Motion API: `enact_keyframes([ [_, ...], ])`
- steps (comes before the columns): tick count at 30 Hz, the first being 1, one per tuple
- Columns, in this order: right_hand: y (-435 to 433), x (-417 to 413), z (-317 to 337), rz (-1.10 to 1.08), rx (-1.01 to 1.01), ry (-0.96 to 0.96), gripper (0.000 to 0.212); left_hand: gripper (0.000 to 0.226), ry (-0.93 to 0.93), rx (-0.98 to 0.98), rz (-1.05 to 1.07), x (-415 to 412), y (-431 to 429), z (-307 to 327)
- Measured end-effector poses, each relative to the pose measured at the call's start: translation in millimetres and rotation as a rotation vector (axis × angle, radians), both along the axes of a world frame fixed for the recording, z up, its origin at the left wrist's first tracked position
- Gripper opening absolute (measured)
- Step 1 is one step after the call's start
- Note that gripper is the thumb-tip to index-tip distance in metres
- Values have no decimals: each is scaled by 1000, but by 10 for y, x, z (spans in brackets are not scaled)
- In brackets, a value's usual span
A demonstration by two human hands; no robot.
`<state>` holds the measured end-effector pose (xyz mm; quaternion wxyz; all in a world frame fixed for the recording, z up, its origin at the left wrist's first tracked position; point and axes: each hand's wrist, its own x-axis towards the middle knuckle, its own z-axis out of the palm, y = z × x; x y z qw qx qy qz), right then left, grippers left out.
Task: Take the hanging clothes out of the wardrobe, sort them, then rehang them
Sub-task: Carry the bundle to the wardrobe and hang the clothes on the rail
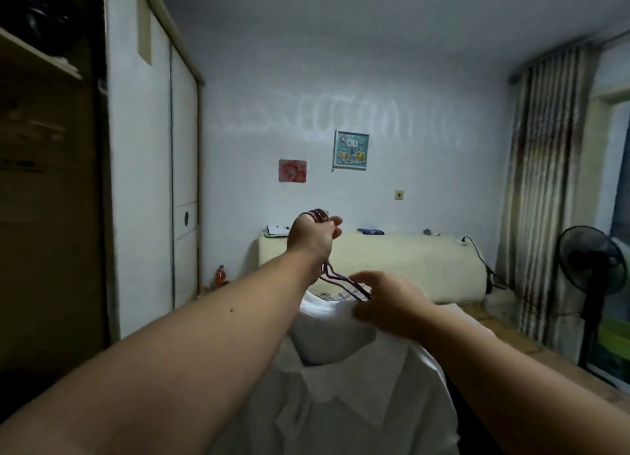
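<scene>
Head view: left grip is closed around the hooks of the purple hangers, held raised; right grip pinches the white shirt at the hanger end.

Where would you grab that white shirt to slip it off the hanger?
Probably the shirt at its shoulder, from the right, where the right hand pinches it: the hangers slope down that way, and the left hand holds their hooks up, so the cloth hangs free.
</scene>
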<state>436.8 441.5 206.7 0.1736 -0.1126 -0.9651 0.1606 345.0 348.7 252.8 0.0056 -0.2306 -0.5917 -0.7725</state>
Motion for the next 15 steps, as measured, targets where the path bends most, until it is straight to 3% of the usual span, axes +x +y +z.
enact_keyframes([
  [9,-490,-907,-16,70,-10,116,45,25,158,-209,-21,-879,-775,-71],
  [15,-1040,-1936,-98,173,-8,155,42,35,250,-355,160,-1777,-1406,-158],
])
